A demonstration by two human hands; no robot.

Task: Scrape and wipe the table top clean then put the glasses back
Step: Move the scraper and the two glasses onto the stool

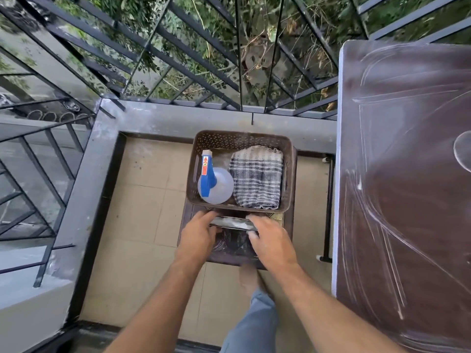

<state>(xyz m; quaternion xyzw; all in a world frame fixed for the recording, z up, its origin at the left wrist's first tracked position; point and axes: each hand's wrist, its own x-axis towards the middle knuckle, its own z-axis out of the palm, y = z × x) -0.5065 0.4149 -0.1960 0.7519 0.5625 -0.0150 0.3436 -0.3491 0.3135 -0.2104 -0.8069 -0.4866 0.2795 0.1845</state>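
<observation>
Down by the stool: both hands are on a flat metal scraper [233,222] that lies across the dark stool [229,253], just near of the basket [193,159].
Left hand [197,234]: fingers curled over the scraper's left end, pinching it.
Right hand [271,240]: fingers wrapped on the right end, some white residue on the fingertips. Looks like a two-handed hold, though whether it's being picked up or put down I can't tell.
Basket contents: spray bottle [215,180] on the left, striped cloth [256,178] folded on the right, touching each other.
Table top [407,174]: off to the right, brown, covered in white streaks and arcs, so it's nowhere near clean imo.
Glasses: none that I can make out. There's a pale round edge at the far right of the table, too cropped to call.
Step in hand: handling the scraper, I'd guess, with the cloth and spray waiting.
Tip: keep the blade low and flat to the top, push in long overlapping passes toward one edge, and don't dig the corners in or that brown surface could scratch. Wipe the blade clean between passes so the gunk isn't smeared back.
</observation>
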